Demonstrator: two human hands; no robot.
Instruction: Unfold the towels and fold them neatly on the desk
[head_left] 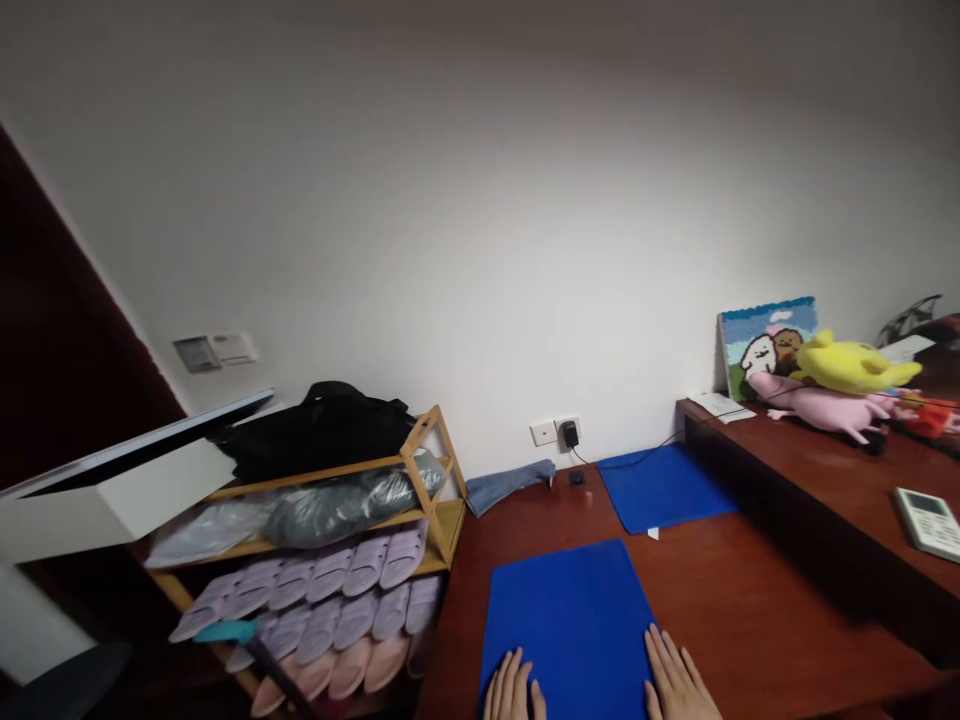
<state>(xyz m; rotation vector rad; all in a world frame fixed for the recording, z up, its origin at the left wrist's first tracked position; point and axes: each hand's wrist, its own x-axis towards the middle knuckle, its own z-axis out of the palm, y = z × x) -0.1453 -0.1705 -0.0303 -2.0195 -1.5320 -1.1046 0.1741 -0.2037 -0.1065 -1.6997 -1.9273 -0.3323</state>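
Note:
A blue folded cloth or sheet [568,620] lies flat on the reddish-brown table [720,600]. My left hand [514,688] rests on its lower left part, fingers stretched out and holding nothing. At the right edge of that blue piece lies my right hand [676,680], palm down with fingers spread, partly on the wood. Both hands are cut off by the bottom of the view. Farther back, a second blue piece [664,487] lies near the wall, a small white tag at its front edge. Folded blue denim [510,484] is at the back left corner.
Left of the table stands a wooden rack [442,455] with rows of lilac and pink slippers [326,572], plastic-wrapped items and a black bag [322,432]. A raised ledge at right bears plush toys [847,365], a picture [769,345] and a white calculator-like device [928,522]. A charger [570,433] is plugged into the wall.

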